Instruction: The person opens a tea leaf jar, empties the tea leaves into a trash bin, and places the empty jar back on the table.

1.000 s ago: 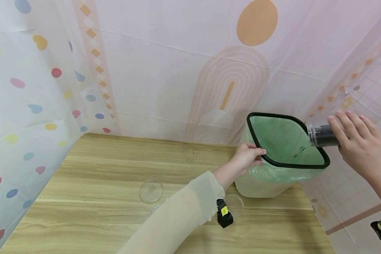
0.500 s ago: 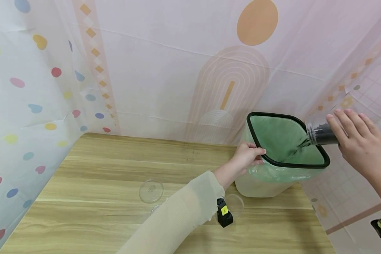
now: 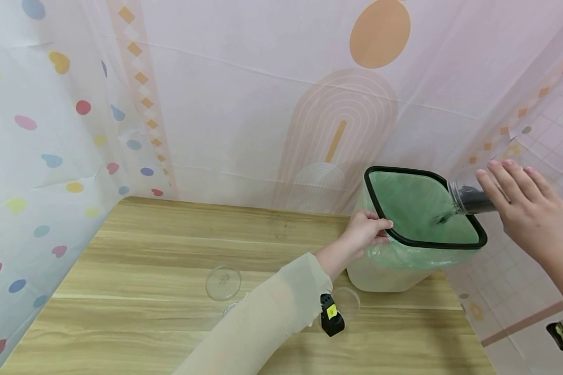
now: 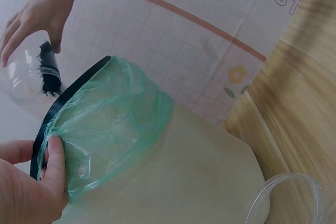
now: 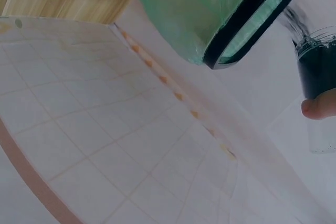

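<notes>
A pale trash can (image 3: pixel 380 278) lined with a green plastic bag (image 3: pixel 405 200) stands at the table's right end, its black rim (image 3: pixel 431 244) holding the liner. With thumb and fingers my left hand (image 3: pixel 367 229) pinches the rim's near left corner. Past the right side, my right hand (image 3: pixel 537 213) grips a clear jar (image 3: pixel 474 198) tipped sideways, its mouth over the opening. Dark loose bits (image 3: pixel 444 217) spill from it into the bag. In the right wrist view the jar (image 5: pixel 317 72) shows a dark mass inside and a thumb across its side.
Two clear round lids, one (image 3: pixel 223 283) left of my left forearm and another (image 3: pixel 347 303) near the can's base, lie on the wooden table (image 3: pixel 136 312). A further clear edge (image 3: pixel 230 308) is partly hidden by the sleeve. Patterned curtains (image 3: pixel 244 104) hang close behind and at both sides.
The few falling bits became a thicker stream, and the dark contents in the jar shifted. My right hand and the jar moved slightly left. My left hand stayed on the rim.
</notes>
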The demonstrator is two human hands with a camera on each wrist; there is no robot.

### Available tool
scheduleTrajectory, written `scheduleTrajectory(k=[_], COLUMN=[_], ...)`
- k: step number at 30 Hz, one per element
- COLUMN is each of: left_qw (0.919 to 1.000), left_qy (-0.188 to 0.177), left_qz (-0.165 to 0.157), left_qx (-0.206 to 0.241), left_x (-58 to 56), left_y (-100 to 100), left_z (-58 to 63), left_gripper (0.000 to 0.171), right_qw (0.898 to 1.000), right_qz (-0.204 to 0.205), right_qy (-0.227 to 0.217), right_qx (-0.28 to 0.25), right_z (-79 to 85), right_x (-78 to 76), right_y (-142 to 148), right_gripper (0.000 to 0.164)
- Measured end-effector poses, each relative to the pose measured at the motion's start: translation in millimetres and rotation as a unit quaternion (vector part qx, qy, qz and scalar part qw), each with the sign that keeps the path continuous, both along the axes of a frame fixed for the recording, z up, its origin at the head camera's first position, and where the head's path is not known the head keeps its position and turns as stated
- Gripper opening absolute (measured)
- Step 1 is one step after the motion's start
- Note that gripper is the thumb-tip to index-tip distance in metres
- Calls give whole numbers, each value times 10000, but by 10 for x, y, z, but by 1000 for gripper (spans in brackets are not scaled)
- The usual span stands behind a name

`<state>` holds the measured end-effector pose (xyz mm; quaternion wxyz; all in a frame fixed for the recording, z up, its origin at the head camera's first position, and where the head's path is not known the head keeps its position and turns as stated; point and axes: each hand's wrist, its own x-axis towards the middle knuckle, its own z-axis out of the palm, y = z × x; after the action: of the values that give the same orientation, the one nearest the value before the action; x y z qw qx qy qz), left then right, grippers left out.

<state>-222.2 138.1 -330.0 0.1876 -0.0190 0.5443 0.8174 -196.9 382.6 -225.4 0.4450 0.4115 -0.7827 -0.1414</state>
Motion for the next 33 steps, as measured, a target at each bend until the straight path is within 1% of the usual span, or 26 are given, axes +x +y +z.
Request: scheduleTrajectory(k=[6,9,12,18,24,26,28,31,33], left_qw=[10000,10000,10000,10000,10000,10000,10000,10000,10000], left_qy=[-29,-6,25,-35,-17,-2,4,17,21], left_qz=[-9,-22,-28,15,18,19,3,-1,36], left_qx=[-17,-36,-74,-18,-12,-23,-29,-10,-18], left_x=[5,6,7,4,6,8,9,6,4], left_y=[9,12,17,34,54,50,46,33,23], left_z=[7,9,6,-2,-2,-3,-4,1,6], left_gripper=[32,31,28,28,30,30,30,29,28], right_qw=[9998,9996,9995,9995,9972,9958,9925,9814,9731], right_qz=[26,30,22,8,-114,-144,-192,-309,-457], right_qy=[185,266,305,196,180,64,-310,-933,-1260], right_qx=[2,-22,19,262,710,898,1169,1652,1873], right_z=[1,1,7,38,71,71,72,81,92], right_x=[5,9,15,31,46,43,40,25,16], right_y=[-28,-38,-37,-12,-12,-11,2,5,-4], right_gripper=[40,39,42,56,56,58,57,65,77])
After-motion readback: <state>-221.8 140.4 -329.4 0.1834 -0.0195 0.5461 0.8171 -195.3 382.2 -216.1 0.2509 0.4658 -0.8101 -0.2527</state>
